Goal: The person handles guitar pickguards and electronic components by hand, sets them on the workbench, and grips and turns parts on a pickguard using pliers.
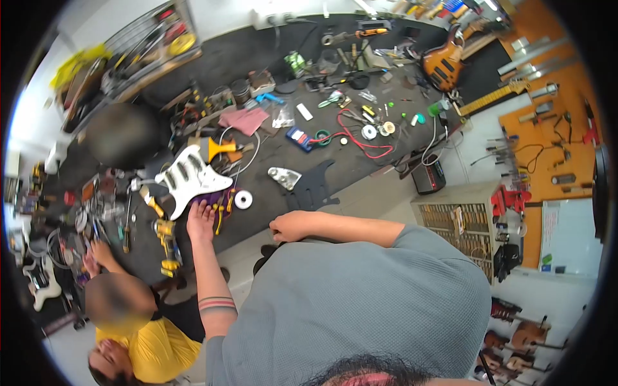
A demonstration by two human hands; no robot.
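Observation:
My left hand [201,222] reaches to the bench with its fingers stretched out, touching the edge of a purple piece [201,198]. A white guitar pickguard [188,175] lies just beyond the fingertips, partly over the purple piece. Right of the hand are yellow-handled screwdrivers [221,211] and a white roll [243,199]. My right hand [281,226] is curled closed at the bench's near edge; whatever it may hold is hidden. Past it lie a dark pickguard [313,186] and a shiny metal plate [284,176].
A yellow cordless drill [166,248] lies left of my left arm. A blue multimeter [299,138] with a red lead is farther back. A sunburst guitar body [444,62] is at the far right. A co-worker in a yellow shirt [161,350] works at the left, near another white guitar body [42,283].

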